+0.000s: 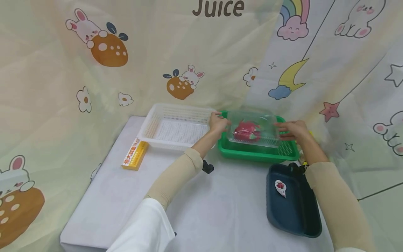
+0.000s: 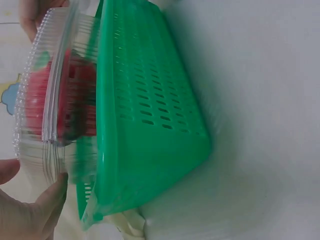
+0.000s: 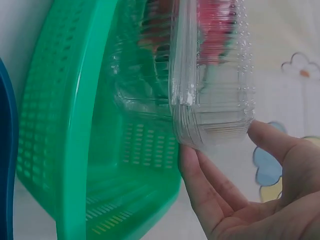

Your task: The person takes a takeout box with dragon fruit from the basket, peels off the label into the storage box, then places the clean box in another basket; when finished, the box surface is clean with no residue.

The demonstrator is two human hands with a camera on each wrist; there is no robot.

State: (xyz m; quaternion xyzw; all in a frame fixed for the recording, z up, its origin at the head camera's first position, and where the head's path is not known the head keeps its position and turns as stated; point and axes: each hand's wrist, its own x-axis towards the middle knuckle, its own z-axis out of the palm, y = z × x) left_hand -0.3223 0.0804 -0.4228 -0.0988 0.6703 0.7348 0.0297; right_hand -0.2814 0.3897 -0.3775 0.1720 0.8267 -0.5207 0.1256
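Note:
A clear plastic clamshell box [image 1: 268,130] with a red dragon fruit [image 1: 247,131] inside is held between both hands. It hangs over the green basket [image 1: 245,156], its lower part dipping inside the rim in both wrist views. My left hand [image 1: 219,123] grips the left end, thumb on the lid side and fingers under the box's lip [image 2: 52,150]. At the opposite end my right hand [image 3: 270,190] pinches the box the same way, thumb at the top corner and fingertips beneath the lip.
Left of the green basket stands a white perforated basket [image 1: 149,138]. A yellow and white carton [image 1: 135,154] lies at its front left corner. Nearer, at the right, is a dark blue basin [image 1: 291,213] with a small fruit-picture sticker [image 1: 280,188] in it. A printed cloth [image 1: 220,45] hangs behind.

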